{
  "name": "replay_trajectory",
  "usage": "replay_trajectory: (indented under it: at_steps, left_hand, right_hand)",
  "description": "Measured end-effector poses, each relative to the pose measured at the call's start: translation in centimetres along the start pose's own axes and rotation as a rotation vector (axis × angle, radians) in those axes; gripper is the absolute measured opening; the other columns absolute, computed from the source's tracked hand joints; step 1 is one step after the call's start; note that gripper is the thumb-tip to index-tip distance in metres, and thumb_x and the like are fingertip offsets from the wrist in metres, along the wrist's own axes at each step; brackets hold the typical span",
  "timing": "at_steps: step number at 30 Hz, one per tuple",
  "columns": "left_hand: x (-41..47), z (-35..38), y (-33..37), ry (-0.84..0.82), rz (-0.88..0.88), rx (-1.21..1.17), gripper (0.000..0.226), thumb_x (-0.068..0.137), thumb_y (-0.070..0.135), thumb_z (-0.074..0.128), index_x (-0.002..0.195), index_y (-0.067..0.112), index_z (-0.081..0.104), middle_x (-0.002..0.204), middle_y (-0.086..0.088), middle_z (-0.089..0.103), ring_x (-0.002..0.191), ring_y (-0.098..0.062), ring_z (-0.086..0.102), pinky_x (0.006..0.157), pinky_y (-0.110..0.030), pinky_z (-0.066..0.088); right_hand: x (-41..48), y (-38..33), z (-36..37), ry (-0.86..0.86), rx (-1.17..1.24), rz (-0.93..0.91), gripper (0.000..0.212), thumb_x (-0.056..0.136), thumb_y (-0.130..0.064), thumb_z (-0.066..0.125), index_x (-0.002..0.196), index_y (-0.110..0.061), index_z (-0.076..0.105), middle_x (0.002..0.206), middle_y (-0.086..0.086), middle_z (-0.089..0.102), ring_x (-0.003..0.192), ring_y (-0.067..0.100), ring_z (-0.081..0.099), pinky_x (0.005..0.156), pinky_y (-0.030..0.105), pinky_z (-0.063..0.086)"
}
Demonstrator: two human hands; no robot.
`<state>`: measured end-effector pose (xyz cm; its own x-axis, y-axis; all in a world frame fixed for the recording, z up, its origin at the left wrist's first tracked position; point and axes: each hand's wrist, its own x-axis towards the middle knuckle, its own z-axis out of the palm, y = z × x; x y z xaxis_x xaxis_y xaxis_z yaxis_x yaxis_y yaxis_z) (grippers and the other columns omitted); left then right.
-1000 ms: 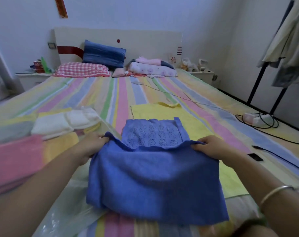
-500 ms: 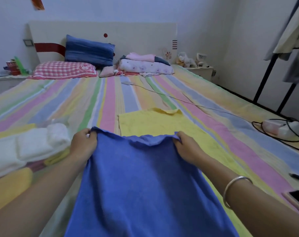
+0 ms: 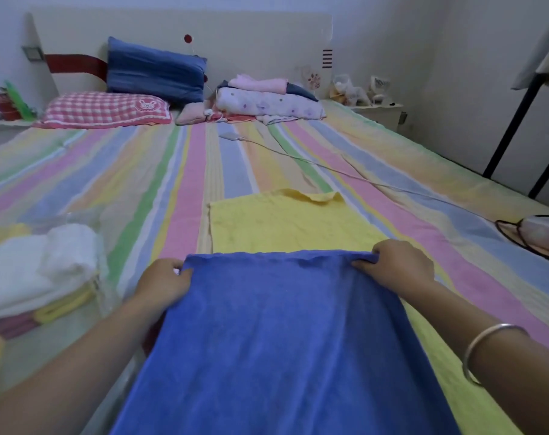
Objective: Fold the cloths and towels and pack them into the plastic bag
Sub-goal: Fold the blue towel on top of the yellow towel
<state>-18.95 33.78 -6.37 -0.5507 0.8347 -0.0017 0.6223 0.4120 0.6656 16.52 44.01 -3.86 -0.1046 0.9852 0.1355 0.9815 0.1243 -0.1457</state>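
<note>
Left hand (image 3: 165, 284): fingers curled round the far left corner of the blue terry towel (image 3: 282, 340).
Right hand (image 3: 399, 265): pinching the far right corner.
Blue terry towel: stretched flat between both hands, near end cut off by the lower frame edge.
Hidden: most fingertips, tucked under the towel's edge; near part of the pale yellow towel (image 3: 282, 224), the rest just beyond the hands.
Hard to make out: clear plastic bag (image 3: 105, 287), a faint sheen left of the left hand, by folded white towels (image 3: 40, 265); inside or beside, cannot tell.
Surface: bed with pastel striped sheet (image 3: 160, 189).
Room: pale headboard (image 3: 251, 42), pillows, well beyond both hands.
</note>
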Motion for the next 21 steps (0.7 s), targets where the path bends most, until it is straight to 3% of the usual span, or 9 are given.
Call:
replay_trajectory:
  at_steps: [2,3,5,7,9,12,18,21]
  left_hand:
    - [0.4,0.0,-0.2,0.027,-0.035,0.020,0.042,0.086,0.015,0.056,0.053,0.019,0.030,0.053,-0.001,0.033,0.054,-0.024,0.031,0.052,-0.032,0.018]
    - [0.6,0.0,-0.2,0.045,-0.044,0.047,0.041,0.084,0.016,0.056,0.052,0.017,0.031,0.053,-0.001,0.034,0.054,-0.025,0.032,0.051,-0.032,0.018]
    - [1.1,-0.1,0.0,0.077,-0.052,0.095,0.026,0.084,0.021,0.058,0.060,0.012,0.053,0.063,-0.003,0.055,0.064,-0.027,0.052,0.051,-0.030,0.031]
    - [1.5,0.0,0.4,0.098,-0.070,0.109,0.015,0.084,0.023,0.057,0.074,0.014,0.063,0.078,-0.002,0.064,0.077,-0.026,0.059,0.056,-0.029,0.038]
    - [1.9,0.2,0.7,0.109,-0.109,0.093,0.015,0.084,0.024,0.056,0.073,0.014,0.061,0.079,-0.003,0.064,0.078,-0.027,0.058,0.058,-0.029,0.037]
    - [2.2,0.4,1.1,0.121,-0.164,0.038,0.014,0.082,0.019,0.055,0.069,0.014,0.056,0.075,-0.005,0.060,0.068,-0.026,0.052,0.055,-0.028,0.035]
    - [2.4,0.2,1.1,0.000,-0.235,-0.256,0.007,0.063,0.017,0.057,0.057,0.015,0.053,0.060,-0.008,0.050,0.060,-0.025,0.047,0.058,-0.031,0.037]
    - [2.4,-0.2,1.7,-0.117,-0.254,-0.358,0.013,0.077,0.015,0.068,0.069,0.009,0.061,0.062,-0.008,0.055,0.062,-0.026,0.049,0.057,-0.028,0.038]
  right_hand:
    - [0.8,0.6,0.1,-0.086,0.111,0.110,0.053,0.078,-0.066,0.061,0.063,-0.016,0.050,0.067,0.000,0.055,0.068,0.023,0.055,0.050,0.029,0.031]
    - [1.1,0.9,0.2,-0.122,0.183,0.145,0.056,0.076,-0.066,0.064,0.060,-0.015,0.046,0.062,0.001,0.051,0.063,0.022,0.052,0.050,0.029,0.030]
    - [1.5,1.4,0.1,-0.181,0.370,0.189,0.057,0.074,-0.060,0.070,0.058,-0.013,0.042,0.059,0.005,0.044,0.058,0.022,0.045,0.054,0.031,0.026]
    - [1.8,1.9,-0.1,-0.203,0.498,0.217,0.053,0.074,-0.056,0.073,0.063,-0.009,0.050,0.066,0.011,0.049,0.063,0.025,0.049,0.060,0.032,0.030]
    - [2.0,2.2,-0.2,-0.176,0.542,0.220,0.052,0.075,-0.053,0.073,0.075,-0.002,0.065,0.080,0.015,0.065,0.075,0.028,0.060,0.066,0.036,0.042]
    - [2.2,2.0,-0.3,-0.099,0.540,0.223,0.048,0.078,-0.052,0.071,0.094,-0.006,0.070,0.095,0.008,0.069,0.083,0.024,0.060,0.082,0.041,0.050]
    - [2.6,1.2,0.6,-0.159,0.456,0.249,0.037,0.079,-0.055,0.068,0.078,-0.017,0.068,0.081,0.001,0.068,0.076,0.020,0.062,0.066,0.033,0.046]
    - [2.6,0.9,1.1,-0.215,0.620,0.267,0.043,0.078,-0.050,0.072,0.085,-0.008,0.069,0.085,0.006,0.070,0.081,0.024,0.065,0.076,0.040,0.052]
